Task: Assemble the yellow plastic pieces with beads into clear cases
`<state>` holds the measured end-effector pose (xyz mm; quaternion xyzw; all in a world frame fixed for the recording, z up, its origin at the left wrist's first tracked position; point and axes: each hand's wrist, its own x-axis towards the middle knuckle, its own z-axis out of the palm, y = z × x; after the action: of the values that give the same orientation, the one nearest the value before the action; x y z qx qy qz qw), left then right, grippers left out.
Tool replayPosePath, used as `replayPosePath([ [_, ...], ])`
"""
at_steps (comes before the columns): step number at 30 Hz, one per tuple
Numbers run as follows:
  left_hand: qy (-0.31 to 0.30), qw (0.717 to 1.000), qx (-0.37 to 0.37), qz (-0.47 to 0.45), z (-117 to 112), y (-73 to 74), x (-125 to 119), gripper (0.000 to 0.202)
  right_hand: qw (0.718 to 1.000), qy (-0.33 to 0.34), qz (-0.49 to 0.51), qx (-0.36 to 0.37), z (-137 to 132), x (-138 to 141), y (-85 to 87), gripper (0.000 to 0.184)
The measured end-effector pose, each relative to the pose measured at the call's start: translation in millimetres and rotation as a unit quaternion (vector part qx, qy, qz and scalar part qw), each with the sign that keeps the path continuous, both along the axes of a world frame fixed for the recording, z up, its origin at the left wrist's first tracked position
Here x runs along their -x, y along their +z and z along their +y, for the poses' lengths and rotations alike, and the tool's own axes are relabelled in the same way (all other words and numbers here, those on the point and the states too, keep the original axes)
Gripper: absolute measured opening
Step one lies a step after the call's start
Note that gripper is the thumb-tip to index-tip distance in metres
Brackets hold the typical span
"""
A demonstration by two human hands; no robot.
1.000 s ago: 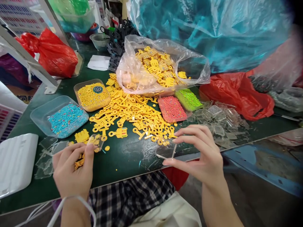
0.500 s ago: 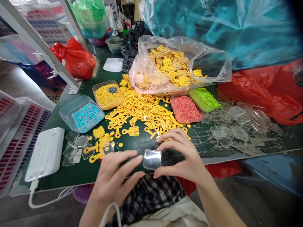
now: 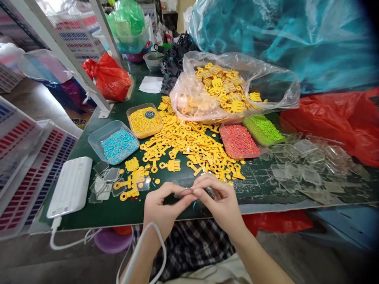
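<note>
My left hand point(image 3: 162, 207) and my right hand point(image 3: 220, 201) meet low over the front of the green table. Between their thumbs and fingers they pinch a small clear plastic cover point(image 3: 182, 193), tilted almost edge-on, its right part hidden by my fingers. A tiny blue strip point(image 3: 194, 204) shows just below the fingertips; I cannot make out what it is. Beyond my hands spreads a heap of flat yellow plastic pieces with ring ends point(image 3: 189, 142). One piece with coloured rows point(image 3: 174, 165) lies apart at the near edge of the heap.
Trays of blue beads point(image 3: 118, 144), yellow beads point(image 3: 145, 121), red beads point(image 3: 239, 141) and green beads point(image 3: 266, 128) flank the heap. Clear covers point(image 3: 310, 173) are piled right. A white power bank point(image 3: 71, 185) stands left, its cable point(image 3: 56, 236) running near my left arm.
My hands have closed together on the clear cover, which was lying flat-facing between spread fingers and is now tilted edge-on. The whole view has shifted slightly.
</note>
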<state>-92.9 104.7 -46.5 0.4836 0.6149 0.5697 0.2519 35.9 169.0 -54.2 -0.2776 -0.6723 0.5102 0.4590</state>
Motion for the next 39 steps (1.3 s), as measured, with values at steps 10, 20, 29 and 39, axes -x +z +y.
replayPosePath([
  [10, 0.053, 0.975, 0.015, -0.216, -1.6, -8.6, 3.9, 0.031, 0.994, -0.047, -0.084, 0.043, 1.6, 5.0, 0.9, 0.03],
  [20, -0.177, 0.982, 0.023, 0.058, 13.5, -5.8, 58.4, 0.038, 0.977, 0.064, -0.202, -0.032, 29.9, 7.3, 7.1, 0.032],
  [29, -0.237, 0.898, 0.086, 0.36, 50.4, 10.1, 99.0, 0.038, 0.897, 0.164, -0.392, -0.119, 79.7, 35.9, 26.1, 0.022],
  [39, -0.181, 0.859, 0.121, 0.464, 58.5, -12.4, 102.6, 0.045, 0.848, 0.136, -0.424, -0.287, 84.4, 34.7, -0.8, 0.03],
])
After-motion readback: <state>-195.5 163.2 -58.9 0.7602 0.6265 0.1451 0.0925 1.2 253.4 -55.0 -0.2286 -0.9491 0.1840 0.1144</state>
